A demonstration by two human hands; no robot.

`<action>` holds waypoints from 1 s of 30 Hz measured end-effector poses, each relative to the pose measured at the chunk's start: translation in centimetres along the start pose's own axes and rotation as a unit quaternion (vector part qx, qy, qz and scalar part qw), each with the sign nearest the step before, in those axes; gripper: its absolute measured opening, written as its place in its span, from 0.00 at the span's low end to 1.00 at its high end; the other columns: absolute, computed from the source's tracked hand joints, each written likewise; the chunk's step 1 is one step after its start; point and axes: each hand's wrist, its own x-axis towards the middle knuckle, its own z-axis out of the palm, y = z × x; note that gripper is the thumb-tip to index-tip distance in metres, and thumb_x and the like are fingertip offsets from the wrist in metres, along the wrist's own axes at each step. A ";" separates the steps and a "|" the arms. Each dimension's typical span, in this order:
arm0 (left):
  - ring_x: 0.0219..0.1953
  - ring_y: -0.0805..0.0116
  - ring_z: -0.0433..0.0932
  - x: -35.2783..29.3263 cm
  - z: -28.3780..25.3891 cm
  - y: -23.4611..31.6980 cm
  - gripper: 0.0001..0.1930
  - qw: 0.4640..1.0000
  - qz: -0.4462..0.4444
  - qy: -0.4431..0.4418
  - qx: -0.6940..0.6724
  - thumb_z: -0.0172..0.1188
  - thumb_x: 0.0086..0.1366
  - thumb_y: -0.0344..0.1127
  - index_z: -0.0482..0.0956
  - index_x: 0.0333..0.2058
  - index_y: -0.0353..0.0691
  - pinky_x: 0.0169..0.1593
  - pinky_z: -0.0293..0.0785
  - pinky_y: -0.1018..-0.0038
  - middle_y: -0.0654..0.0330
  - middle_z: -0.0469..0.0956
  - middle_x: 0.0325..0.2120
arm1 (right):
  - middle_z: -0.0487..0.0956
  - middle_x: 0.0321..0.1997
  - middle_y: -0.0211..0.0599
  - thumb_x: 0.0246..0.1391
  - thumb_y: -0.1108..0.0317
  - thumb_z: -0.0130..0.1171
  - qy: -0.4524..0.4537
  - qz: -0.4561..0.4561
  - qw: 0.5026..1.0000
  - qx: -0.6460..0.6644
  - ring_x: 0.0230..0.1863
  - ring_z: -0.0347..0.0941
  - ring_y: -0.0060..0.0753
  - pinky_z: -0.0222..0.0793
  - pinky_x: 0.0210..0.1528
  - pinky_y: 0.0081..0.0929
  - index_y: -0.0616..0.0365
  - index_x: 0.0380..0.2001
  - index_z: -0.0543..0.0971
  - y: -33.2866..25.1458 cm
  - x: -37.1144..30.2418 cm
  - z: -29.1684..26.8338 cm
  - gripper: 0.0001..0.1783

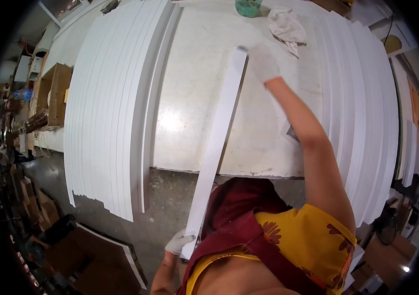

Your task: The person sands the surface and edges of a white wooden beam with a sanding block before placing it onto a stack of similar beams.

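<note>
While left hand (176, 243) grips white strip (221, 128), right hand (266, 65) blurred beside far end, grip unclear

The gloved left hand (177, 243) grips one end of a long white strip (220, 132). The blurred right hand (266, 64) is just beside the other, over a table (273, 142).

A long, narrow, plain white panel strip (214, 150) slants from between twelve and one o'clock, over the worktop (180, 103), to between six and seven, jutting past the near edge.
</note>
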 end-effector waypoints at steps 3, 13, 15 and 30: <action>0.36 0.72 0.80 0.1 -0.6 -0.9 0.22 1.000 0.006 -0.017 -0.013 0.65 0.64 0.42 0.78 0.52 0.35 0.44 0.76 0.74 0.62 0.82 0.37 | 0.81 0.38 0.46 0.63 0.65 0.48 0.061 0.076 0.983 0.159 0.48 0.76 0.52 0.71 0.55 0.42 0.53 0.50 0.83 1.9 1.2 -1.1 0.18; 0.37 0.73 0.80 0.3 -0.5 -1.0 0.21 1.000 0.012 -0.009 0.027 0.66 0.64 0.43 0.79 0.50 0.37 0.44 0.76 0.75 0.64 0.82 0.36 | 0.79 0.42 0.46 0.62 0.65 0.51 0.136 0.063 0.938 0.313 0.48 0.75 0.52 0.72 0.51 0.43 0.49 0.47 0.83 -1.3 -0.5 -2.7 0.15; 0.37 0.73 0.80 0.2 -0.6 -1.1 0.21 0.999 0.014 -0.010 0.037 0.66 0.64 0.43 0.79 0.50 0.37 0.43 0.76 0.75 0.64 0.82 0.36 | 0.78 0.39 0.45 0.61 0.65 0.53 0.121 0.012 0.968 0.219 0.45 0.75 0.49 0.71 0.49 0.42 0.48 0.47 0.84 -1.9 0.8 -2.0 0.14; 0.38 0.73 0.79 0.3 0.5 -0.3 0.23 0.999 0.035 -0.022 0.009 0.64 0.64 0.43 0.78 0.53 0.36 0.45 0.74 0.75 0.63 0.81 0.37 | 0.78 0.32 0.37 0.49 0.71 0.55 -0.056 -0.327 0.852 0.406 0.37 0.76 0.40 0.75 0.43 0.37 0.53 0.37 0.80 -21.0 -19.5 -12.2 0.11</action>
